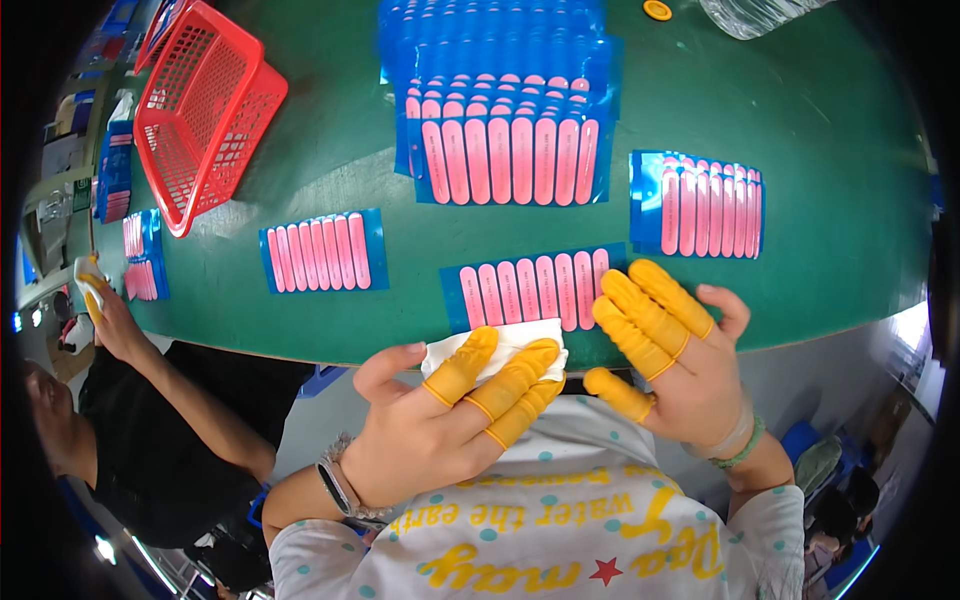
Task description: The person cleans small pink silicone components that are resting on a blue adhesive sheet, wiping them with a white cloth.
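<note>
Right in front of me lies a blue film sheet (457, 296) carrying a row of several pink rounded strips (526, 290). My left hand (440, 425), in yellow finger cots, has a folded white cloth (432, 352) under its fingers. That cloth covers the lower ends of some strips. At the sheet's right end, the stretched fingertips of my right hand (680, 350), also in yellow cots, rest on or just over the last strip. Its thumb is held apart, and it grips nothing that I can see.
Behind the sheet are piled blue sheets of pink strips (510, 160), with smaller stacks at right (700, 210) and left (322, 254). A red plastic basket (215, 120) stands at the far left. A co-worker's hand (115, 315) holds a white cloth at the table's left edge.
</note>
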`<state>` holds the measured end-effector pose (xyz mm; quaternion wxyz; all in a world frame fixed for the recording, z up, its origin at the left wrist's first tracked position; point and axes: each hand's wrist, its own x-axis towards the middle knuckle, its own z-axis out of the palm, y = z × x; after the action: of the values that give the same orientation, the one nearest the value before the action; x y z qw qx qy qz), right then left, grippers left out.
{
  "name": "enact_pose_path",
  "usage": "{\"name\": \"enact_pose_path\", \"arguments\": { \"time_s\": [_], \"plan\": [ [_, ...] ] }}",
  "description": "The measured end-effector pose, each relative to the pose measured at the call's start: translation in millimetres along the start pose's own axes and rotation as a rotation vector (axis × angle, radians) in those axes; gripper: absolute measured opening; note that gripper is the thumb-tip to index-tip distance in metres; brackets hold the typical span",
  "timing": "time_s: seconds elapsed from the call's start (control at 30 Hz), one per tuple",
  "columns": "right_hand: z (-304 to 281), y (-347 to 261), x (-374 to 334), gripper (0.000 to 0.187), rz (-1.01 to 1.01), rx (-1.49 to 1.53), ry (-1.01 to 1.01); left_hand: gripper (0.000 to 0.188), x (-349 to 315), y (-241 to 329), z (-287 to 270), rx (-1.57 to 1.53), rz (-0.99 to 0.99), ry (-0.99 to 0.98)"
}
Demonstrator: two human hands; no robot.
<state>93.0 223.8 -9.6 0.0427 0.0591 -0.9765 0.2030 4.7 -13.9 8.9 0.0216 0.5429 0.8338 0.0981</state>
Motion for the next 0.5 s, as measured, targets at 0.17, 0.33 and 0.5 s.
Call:
{"name": "enact_pose_path", "arguments": {
  "time_s": [0.17,0.33,0.5],
  "plan": [
    [5,3,-2,0.049,-0.003,0.007,-0.021,0.029,21,-10,9,-0.036,-0.01,0.061],
    [4,-3,-4,0.05,0.032,-0.04,0.0,0.03,35,-14,8,0.06,0.094,0.044],
    [1,-1,-5,0.047,0.031,-0.025,0.001,0.03,7,5,11,-0.028,0.062,0.068]
  ]
}}
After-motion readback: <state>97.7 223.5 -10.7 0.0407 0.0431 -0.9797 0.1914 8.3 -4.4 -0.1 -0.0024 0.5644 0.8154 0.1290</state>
